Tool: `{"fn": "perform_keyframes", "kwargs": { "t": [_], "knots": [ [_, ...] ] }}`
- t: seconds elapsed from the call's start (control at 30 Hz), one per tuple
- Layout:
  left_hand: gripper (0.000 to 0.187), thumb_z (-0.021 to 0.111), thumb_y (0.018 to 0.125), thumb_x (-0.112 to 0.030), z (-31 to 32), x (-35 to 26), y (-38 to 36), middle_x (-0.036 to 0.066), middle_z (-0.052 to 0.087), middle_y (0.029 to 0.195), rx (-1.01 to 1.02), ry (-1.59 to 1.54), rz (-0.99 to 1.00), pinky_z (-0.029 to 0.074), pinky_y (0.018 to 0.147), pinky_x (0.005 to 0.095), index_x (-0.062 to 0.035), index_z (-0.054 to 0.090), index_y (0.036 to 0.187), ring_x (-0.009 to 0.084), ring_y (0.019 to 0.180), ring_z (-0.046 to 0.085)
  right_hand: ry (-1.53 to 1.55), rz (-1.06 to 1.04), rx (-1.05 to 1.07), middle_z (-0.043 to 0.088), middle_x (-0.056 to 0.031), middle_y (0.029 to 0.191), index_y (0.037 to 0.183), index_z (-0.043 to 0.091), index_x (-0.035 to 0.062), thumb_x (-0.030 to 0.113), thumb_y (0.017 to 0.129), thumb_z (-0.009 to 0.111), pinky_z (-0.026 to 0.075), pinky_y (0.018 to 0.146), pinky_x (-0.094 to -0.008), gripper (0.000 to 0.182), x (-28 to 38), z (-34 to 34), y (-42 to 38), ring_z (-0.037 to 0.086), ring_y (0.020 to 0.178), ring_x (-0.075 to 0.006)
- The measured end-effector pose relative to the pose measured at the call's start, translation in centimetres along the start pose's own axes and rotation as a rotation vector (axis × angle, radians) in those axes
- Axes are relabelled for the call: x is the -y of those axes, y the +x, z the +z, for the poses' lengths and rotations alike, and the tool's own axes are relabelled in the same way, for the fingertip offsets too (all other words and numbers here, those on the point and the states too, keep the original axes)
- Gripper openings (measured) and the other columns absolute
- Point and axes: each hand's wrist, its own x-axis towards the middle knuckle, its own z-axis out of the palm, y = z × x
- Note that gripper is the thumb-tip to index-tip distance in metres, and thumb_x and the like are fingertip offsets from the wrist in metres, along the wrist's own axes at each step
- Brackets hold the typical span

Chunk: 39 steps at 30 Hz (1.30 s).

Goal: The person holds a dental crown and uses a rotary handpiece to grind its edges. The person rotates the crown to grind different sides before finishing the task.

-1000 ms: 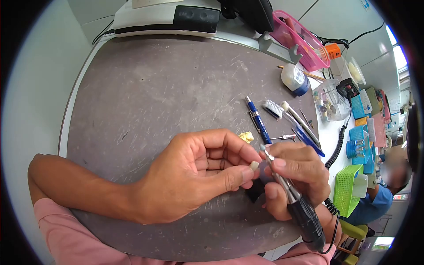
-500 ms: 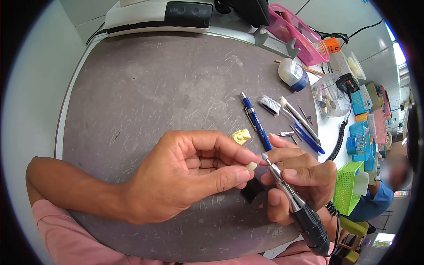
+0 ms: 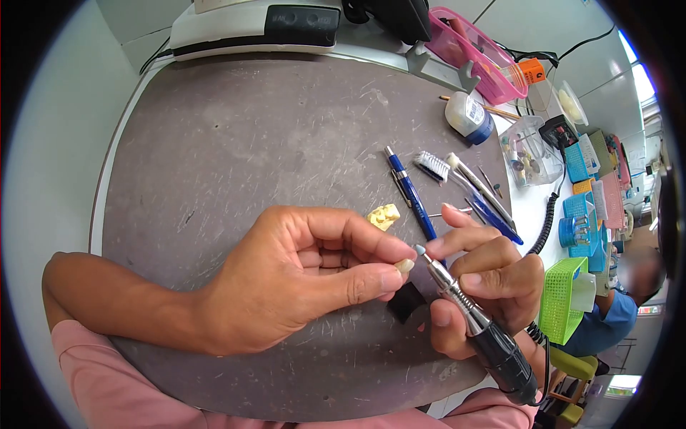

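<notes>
A small off-white tooth-shaped piece [image 3: 404, 266] is pinched between the thumb and index finger of my left hand [image 3: 307, 282]. My right hand [image 3: 493, 279] holds a black and silver rotary handpiece [image 3: 493, 350], its pale grey tip [image 3: 419, 249] pointing up and left, very close to the piece; whether they touch is unclear. Behind my fingers lies a yellowish model piece [image 3: 384, 217]. A dark block [image 3: 406, 303] sits on the table below my fingertips. Just beyond my right hand is a blue mechanical pencil [image 3: 409, 193].
On the grey table [image 3: 257, 136] lie a white brush [image 3: 432, 166], a blue pen [image 3: 498, 220] and a jar with a blue lid [image 3: 469, 118]. A pink basket [image 3: 493, 71] and green basket [image 3: 561, 300] stand to the right. Another person in blue [image 3: 607, 322] is at far right.
The handpiece and its tip have shifted slightly left and up, closer to the small piece. My left hand has moved slightly, still holding the piece. The camera view has shifted a little.
</notes>
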Motion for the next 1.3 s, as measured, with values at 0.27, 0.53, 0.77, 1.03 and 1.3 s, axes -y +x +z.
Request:
{"fn": "perform_keyframes", "kwargs": {
  "t": [0.27,0.53,0.77,1.03,1.3],
  "knots": [
    [0.018,0.060,0.083,0.003,0.08,-0.06,0.00,0.015,0.062,0.097,-0.002,-0.027,-0.011,0.053,0.081,0.0260,0.0062,0.058,0.101,0.0160,0.090,0.063,0.006,0.053,0.099,0.052,-0.0104,0.080,0.098,0.040,0.0087,0.013,0.079,0.068,0.039,0.096,-0.0561,0.034,0.35,-0.01,-0.35,0.059,0.100,-0.0368],
    [0.019,0.061,0.083,0.003,0.17,-0.25,-0.06,0.016,0.063,0.095,-0.012,-0.037,-0.025,0.053,0.078,0.0254,0.0058,0.058,0.101,0.0157,0.085,0.063,-0.010,0.075,0.119,0.052,-0.0097,0.080,0.099,0.040,0.0097,0.014,0.078,0.069,0.038,0.096,-0.0561,0.035,0.58,-0.05,-0.28,0.060,0.099,-0.0361],
    [0.019,0.061,0.083,0.002,0.01,-0.19,-0.06,0.016,0.063,0.094,-0.009,-0.043,-0.042,0.053,0.077,0.0248,0.0058,0.058,0.101,0.0156,0.084,0.063,0.020,0.026,0.046,0.057,-0.0125,0.076,0.091,0.049,0.0023,0.000,0.068,0.075,0.049,0.086,-0.0524,0.034,0.63,0.26,0.22,0.063,0.093,-0.0391],
    [0.020,0.060,0.083,0.003,-0.01,-0.25,-0.02,0.016,0.063,0.093,0.007,-0.049,-0.027,0.053,0.076,0.0244,0.0073,0.057,0.102,0.0153,0.083,0.064,-0.003,-0.013,0.051,0.057,-0.0116,0.075,0.089,0.051,0.0021,0.001,0.066,0.077,0.049,0.086,-0.0514,0.035,0.53,0.40,0.29,0.064,0.092,-0.0390],
    [0.021,0.061,0.083,0.002,-0.02,-0.29,-0.04,0.016,0.063,0.093,-0.004,-0.060,-0.056,0.054,0.076,0.0243,0.0071,0.056,0.103,0.0156,0.083,0.064,0.027,-0.007,-0.014,0.057,-0.0108,0.074,0.087,0.051,0.0027,0.002,0.066,0.077,0.050,0.085,-0.0509,0.033,0.26,0.69,0.06,0.064,0.092,-0.0386]
  ]
}}
